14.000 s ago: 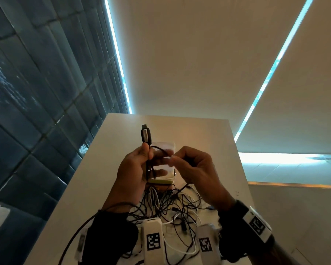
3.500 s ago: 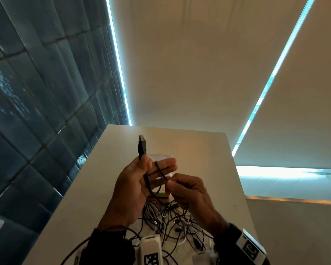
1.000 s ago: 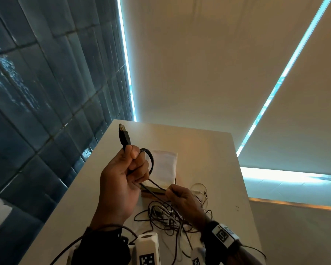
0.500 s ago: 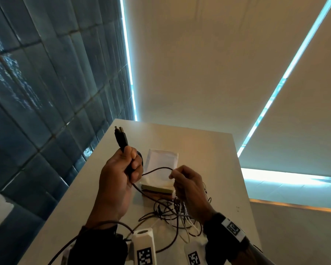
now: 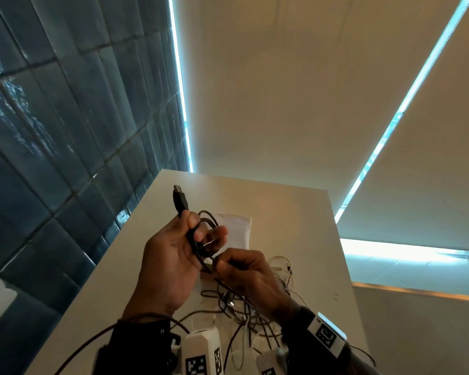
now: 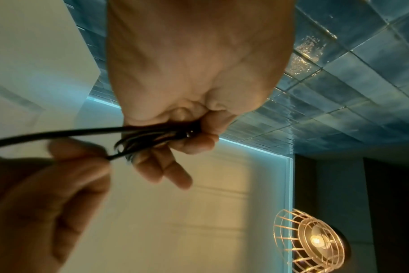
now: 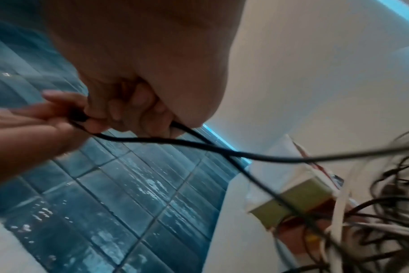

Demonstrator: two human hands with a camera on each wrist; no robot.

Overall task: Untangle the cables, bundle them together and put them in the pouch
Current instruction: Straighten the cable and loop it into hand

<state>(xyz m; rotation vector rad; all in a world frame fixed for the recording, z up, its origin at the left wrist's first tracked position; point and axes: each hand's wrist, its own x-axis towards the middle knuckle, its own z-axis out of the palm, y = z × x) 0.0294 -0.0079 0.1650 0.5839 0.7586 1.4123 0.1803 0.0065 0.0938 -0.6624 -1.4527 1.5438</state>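
My left hand [image 5: 173,255] is raised above the table and grips a black cable [image 5: 198,239] coiled in a few loops, its USB plug [image 5: 179,199] sticking up past the thumb. Just below it, my right hand [image 5: 244,272] pinches a free stretch of the same black cable [image 7: 199,146] against the loops. A tangle of black and white cables [image 5: 244,301] lies on the table under my right wrist. The white pouch [image 5: 236,231] lies flat behind both hands, its olive edge [image 7: 294,199] visible in the right wrist view. From the left wrist, the coil [image 6: 152,136] sits in the curled fingers.
The white table [image 5: 295,226] is narrow, with a dark blue tiled wall [image 5: 52,158] close on the left and a drop on the right. A caged lamp [image 6: 315,242] shows in the left wrist view.
My right hand has come back up to the left hand, laying another turn of black cable on the coil. The left hand keeps its grip, its fingers a little more spread.
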